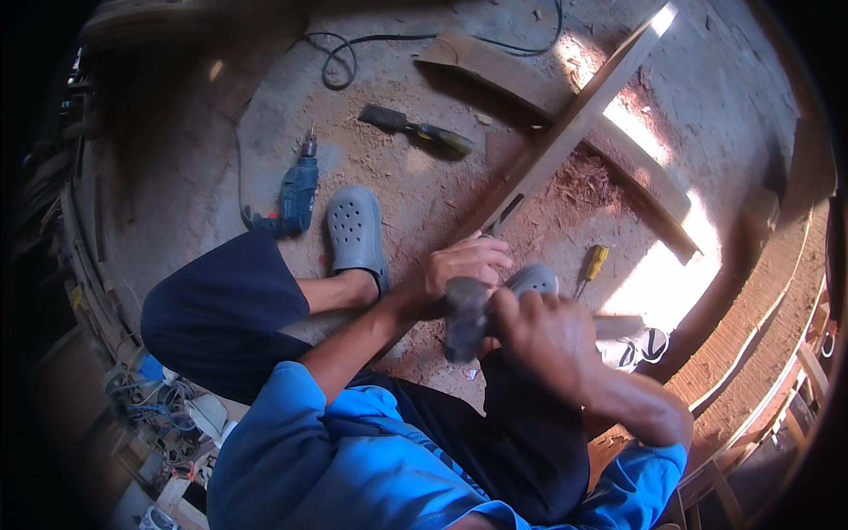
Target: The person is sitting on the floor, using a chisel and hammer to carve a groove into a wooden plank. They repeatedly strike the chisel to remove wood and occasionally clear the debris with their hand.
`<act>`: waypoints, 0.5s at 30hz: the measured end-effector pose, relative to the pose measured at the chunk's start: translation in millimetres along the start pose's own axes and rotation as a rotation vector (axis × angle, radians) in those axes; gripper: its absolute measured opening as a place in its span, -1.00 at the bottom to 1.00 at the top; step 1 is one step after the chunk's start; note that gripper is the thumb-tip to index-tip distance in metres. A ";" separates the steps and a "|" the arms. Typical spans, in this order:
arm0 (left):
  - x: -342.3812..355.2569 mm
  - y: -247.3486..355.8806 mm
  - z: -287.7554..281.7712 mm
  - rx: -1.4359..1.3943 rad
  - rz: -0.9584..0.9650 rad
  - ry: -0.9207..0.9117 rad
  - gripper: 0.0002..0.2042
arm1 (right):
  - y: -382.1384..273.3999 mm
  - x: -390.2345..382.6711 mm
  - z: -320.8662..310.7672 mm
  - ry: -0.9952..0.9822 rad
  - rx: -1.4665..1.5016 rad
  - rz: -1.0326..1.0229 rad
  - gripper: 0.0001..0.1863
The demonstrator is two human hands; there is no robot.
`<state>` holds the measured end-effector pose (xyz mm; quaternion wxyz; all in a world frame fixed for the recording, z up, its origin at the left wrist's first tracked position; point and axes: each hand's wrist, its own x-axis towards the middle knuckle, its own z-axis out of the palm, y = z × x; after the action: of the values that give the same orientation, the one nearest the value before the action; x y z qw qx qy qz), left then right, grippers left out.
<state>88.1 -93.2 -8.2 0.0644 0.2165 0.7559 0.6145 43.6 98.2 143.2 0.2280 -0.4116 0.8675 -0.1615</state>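
My right hand (549,340) is closed round the handle of a hammer (466,320); its dark head is smeared by motion and hangs close to my left hand. The handle's other end sticks out to the right of my fist. My left hand (465,265) is closed at the near end of a long wooden beam (574,119). From its fingers a narrow metal blade, seemingly a chisel (493,229), reaches to the beam beside a dark slot (511,205). The chisel's handle is hidden by the hand and the hammer.
A blue corded drill (299,194), a wide chisel (415,129) and a yellow-handled screwdriver (594,265) lie on the dusty floor. A second timber (503,75) passes under the beam. Thick planks (751,331) stand at right; tangled wires (159,402) lie at left. My grey clogs (356,225) flank the work.
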 end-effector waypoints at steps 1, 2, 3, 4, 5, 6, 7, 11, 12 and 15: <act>1.5 -0.5 -1.8 0.006 0.052 0.001 -0.88 | 4.2 2.5 4.7 -0.161 -0.058 0.174 -0.85; 2.1 0.9 -1.9 -0.056 0.007 -0.015 -0.87 | 4.6 -0.2 5.7 -0.053 -0.095 0.120 -0.88; 4.6 1.5 -3.3 -0.085 0.041 0.005 -0.85 | 6.6 -1.3 7.5 -0.070 -0.112 0.040 -0.85; 5.5 5.2 -3.0 -0.049 0.032 0.001 -0.85 | 1.7 -7.7 5.5 0.016 0.029 -0.054 -0.84; 8.2 6.6 -3.8 -0.002 0.068 0.016 -0.85 | -0.3 -12.3 2.4 0.085 0.143 -0.146 -0.82; 9.9 9.3 -3.7 -0.006 0.041 0.026 -0.86 | -6.8 -17.8 -1.0 0.130 0.107 -0.228 -0.81; 11.4 10.6 -3.9 -0.023 0.012 0.031 -0.85 | -10.7 -21.8 -5.0 0.158 0.108 -0.329 -0.72; 10.9 11.3 -2.7 -0.048 -0.032 0.022 -0.82 | -27.7 -27.5 -14.9 0.232 0.182 -0.476 -0.69; 10.2 9.8 -2.5 -0.039 -0.028 0.014 -0.82 | -29.4 -26.4 -15.8 0.274 0.185 -0.477 -0.70; 7.4 5.3 -2.3 -0.032 -0.009 0.012 -0.83 | -30.2 -22.2 -16.8 0.347 0.213 -0.477 -0.72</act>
<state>81.9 -91.4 -1.3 0.0662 0.2083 0.7472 0.6276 66.4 98.8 177.3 0.0738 -0.5435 0.7508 -0.3681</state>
